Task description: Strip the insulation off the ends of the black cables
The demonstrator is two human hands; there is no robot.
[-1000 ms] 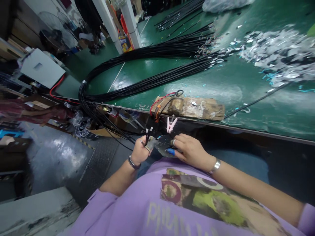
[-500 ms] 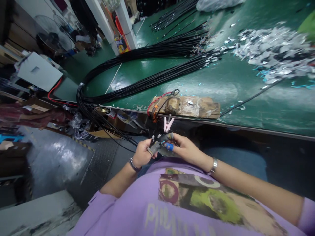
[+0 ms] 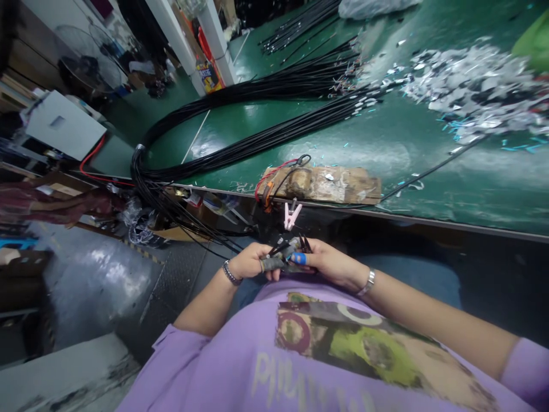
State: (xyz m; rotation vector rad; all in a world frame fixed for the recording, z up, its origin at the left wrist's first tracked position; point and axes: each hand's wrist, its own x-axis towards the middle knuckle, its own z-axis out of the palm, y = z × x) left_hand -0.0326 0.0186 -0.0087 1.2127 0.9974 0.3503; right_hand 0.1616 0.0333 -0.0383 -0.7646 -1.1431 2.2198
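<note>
My left hand and my right hand meet close to my body, just below the bench edge. Both are closed around the ends of a few thin black cables that run down from a large black cable bundle hanging over the bench edge. Grey tape wraps a left finger and blue tape a right fingertip. A pink clip hangs at the bench edge right above my hands.
The green bench carries long black cable bundles, a taped cardboard block with red and black wires, and a heap of silvery scraps. White posts and a grey box stand at the left.
My hands have drawn closer together and lower towards my body. The cable ends that stood up from my left hand now lie between both hands.
</note>
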